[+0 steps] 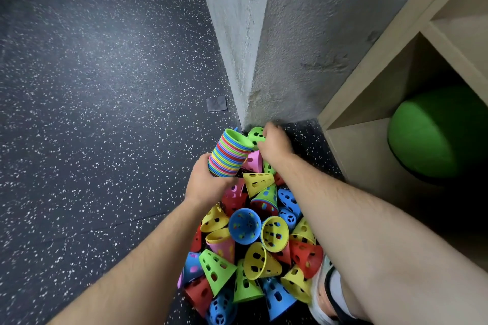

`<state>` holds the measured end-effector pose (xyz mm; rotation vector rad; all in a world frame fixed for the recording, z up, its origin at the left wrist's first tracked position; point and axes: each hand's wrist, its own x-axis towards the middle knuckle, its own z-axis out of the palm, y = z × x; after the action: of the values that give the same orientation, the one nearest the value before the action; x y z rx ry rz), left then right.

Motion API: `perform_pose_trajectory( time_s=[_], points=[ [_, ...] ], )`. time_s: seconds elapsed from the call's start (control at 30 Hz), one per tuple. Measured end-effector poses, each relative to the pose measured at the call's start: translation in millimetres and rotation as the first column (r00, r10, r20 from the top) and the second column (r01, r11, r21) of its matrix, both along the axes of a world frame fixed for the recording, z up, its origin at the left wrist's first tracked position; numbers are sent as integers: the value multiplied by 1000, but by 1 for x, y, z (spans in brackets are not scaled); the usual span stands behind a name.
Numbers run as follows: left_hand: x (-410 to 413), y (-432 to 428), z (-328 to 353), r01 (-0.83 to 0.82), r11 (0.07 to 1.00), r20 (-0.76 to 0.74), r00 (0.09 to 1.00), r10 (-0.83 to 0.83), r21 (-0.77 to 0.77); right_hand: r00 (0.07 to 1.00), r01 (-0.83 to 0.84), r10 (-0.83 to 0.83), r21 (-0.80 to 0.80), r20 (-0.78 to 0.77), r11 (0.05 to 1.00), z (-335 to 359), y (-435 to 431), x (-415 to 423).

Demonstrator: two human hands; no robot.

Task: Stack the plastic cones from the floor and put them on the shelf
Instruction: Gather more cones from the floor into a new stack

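Dozens of loose perforated cones (pixel 253 240) are lying at lower centre of the frame. My left hand (pixel 208 182) is gripping a tilted nested stack (pixel 231 153) just above them. My right hand (pixel 274 144) is reaching onto a green cone (pixel 255 135) by the wall corner, fingers hidden, so I cannot tell its grip. I am judging that a hard push could be spilling the stack's top cones.

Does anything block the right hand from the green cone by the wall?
Nothing visible does. The right hand is at the green perforated plastic cone, its fingertips hidden. The stack of nested multicoloured cones gripped by the left hand lies beside, not between.
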<state>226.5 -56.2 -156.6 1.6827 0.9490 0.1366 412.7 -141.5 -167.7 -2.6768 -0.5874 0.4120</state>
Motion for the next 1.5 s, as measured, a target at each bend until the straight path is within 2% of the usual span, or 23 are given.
perform_pose_trajectory(
  time_s=[0.1,0.17,0.27,0.33,0.43,0.53,0.67,0.83,0.93,1.0,1.2,1.33,1.43,1.5],
  points=[
    [-4,4,-2,-7,1000,-13,1000,7,13,993,113,-117,180,15,977,10,-5,-2],
    [-7,6,-3,-9,1000,-18,1000,9,28,986,160,-166,360,-13,919,20,-11,-7],
    [-13,5,2,-10,998,-36,999,12,57,991,121,-132,559,-21,820,40,-18,-29],
    [-17,4,6,-11,998,-26,1000,13,59,999,44,-35,598,-27,801,55,-20,-48],
    [-25,1,15,-6,998,-15,1000,7,68,979,-122,189,522,-78,844,74,-23,-72],
    [-38,0,17,20,996,-22,1000,-18,81,952,-229,295,466,-75,855,91,-30,-84],
    [-64,-3,21,53,993,-29,998,-51,105,948,-268,314,406,-51,874,108,-39,-96],
    [-95,-4,29,16,995,-7,1000,-16,101,989,-123,150,548,-5,827,118,-41,-120],
    [-116,-4,36,-6,990,-7,1000,8,143,962,-245,271,513,26,823,117,-42,-143],
    [-131,-4,39,-33,988,2,999,33,151,929,-302,367,488,-41,819,109,-43,-163],
    [-190,4,25,-19,982,-38,999,27,190,847,-296,477,537,-235,790,92,-36,-216],
    [-226,4,19,-31,982,-52,998,41,187,822,-320,506,523,-261,790,77,-22,-241],
    [-241,3,8,-73,985,-68,994,85,155,863,-395,484,407,-142,824,54,-8,-250],
    [-247,4,-3,-96,985,-98,989,111,145,837,-526,546,219,-39,822,37,0,-250]
  ],
)
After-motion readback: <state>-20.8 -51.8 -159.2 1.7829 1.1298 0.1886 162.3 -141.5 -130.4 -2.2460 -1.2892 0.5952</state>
